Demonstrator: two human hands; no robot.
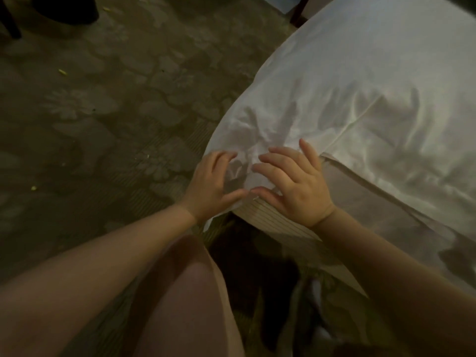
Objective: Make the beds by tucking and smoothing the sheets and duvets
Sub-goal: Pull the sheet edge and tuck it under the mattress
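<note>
Head view looks down on the near corner of a mattress [260, 217], whose striped side shows under the cloth. A white duvet [360, 86] covers the top and runs from the upper right down to this corner. It has a long crease across it and a bunch of small wrinkles at the corner itself.

The left hand [212, 186] rests on the corner's outer edge, fingers spread and lightly bent, fingertips on the white cloth, closed round nothing. The right hand [296, 186] lies palm down just beside it, fingers spread and nearly straight, pressing on the duvet's edge. The two thumbs point toward each other and almost meet, with the wrinkled cloth framed between the hands.

Below the duvet's hem, to the right of the right hand, a beige sheet [365, 199] hangs down the side of the mattress. A patterned carpet [103, 112] with leaf shapes fills the left of the picture, with a few small pale crumbs [61, 71] on it. Dark furniture [64, 9] stands at the top left, too dim to tell what it is. Both forearms are bare, and a pinkish garment [185, 292] shows low in the middle.
</note>
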